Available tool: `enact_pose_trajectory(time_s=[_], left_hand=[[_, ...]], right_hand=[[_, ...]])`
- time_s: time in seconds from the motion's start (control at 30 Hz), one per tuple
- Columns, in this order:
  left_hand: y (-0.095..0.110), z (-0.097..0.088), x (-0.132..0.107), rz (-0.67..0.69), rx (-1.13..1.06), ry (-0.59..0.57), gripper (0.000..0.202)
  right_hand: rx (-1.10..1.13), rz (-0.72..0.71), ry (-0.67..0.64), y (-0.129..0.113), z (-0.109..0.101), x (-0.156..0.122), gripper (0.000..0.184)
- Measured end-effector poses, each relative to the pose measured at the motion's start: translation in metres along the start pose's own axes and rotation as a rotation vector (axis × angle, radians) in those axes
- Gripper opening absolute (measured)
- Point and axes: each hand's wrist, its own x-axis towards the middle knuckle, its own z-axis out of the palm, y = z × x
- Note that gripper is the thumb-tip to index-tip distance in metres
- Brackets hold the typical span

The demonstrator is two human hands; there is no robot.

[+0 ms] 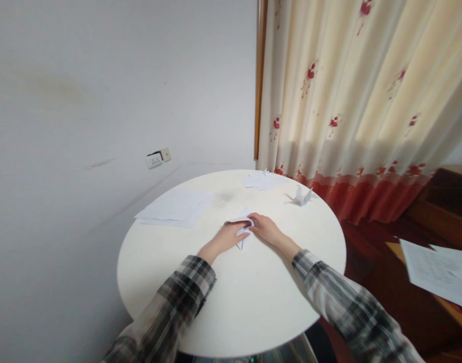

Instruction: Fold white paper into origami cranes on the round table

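A small white folded paper piece [243,231] lies near the middle of a round white table [231,302]. My left hand [231,234] rests on its left side with fingers pressing the paper flat. My right hand [265,228] meets it from the right, fingertips pinching the paper's upper edge. Both forearms wear plaid sleeves. Much of the paper is hidden under my fingers.
A stack of white sheets [176,207] lies at the table's left. A crumpled white paper [262,180] and a folded paper crane [302,196] sit at the far side. A floral curtain [359,111] hangs behind. More sheets [439,269] rest on dark wooden furniture at right.
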Motion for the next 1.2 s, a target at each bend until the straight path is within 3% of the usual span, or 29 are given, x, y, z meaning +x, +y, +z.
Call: enact_pose_trajectory(time_s=[0.33,0.53,0.67,0.97,1.2], left_hand=[[-0.0056,0.0012,-0.0004,0.019,-0.065,-0.097,0.052],[-0.0063,0.0005,0.0003,0.021,-0.094,-0.114,0.062],[-0.0058,-0.0005,0.0010,0.042,-0.096,-0.108,0.064],[-0.0031,-0.0007,0.0017,-0.005,-0.089,-0.131,0.064],[-0.0021,-0.0009,0.0008,-0.024,-0.103,-0.120,0.062]], right_hand=[[0.007,0.027,-0.001,-0.0034,-0.0011,-0.0018,0.042],[-0.003,-0.030,-0.008,-0.0047,0.0008,-0.0026,0.074],[0.003,-0.033,-0.032,-0.0002,0.0039,-0.0011,0.083],[0.060,-0.019,0.009,0.0025,0.0031,0.0005,0.063],[-0.125,0.055,0.022,0.0024,-0.0001,0.0004,0.050]])
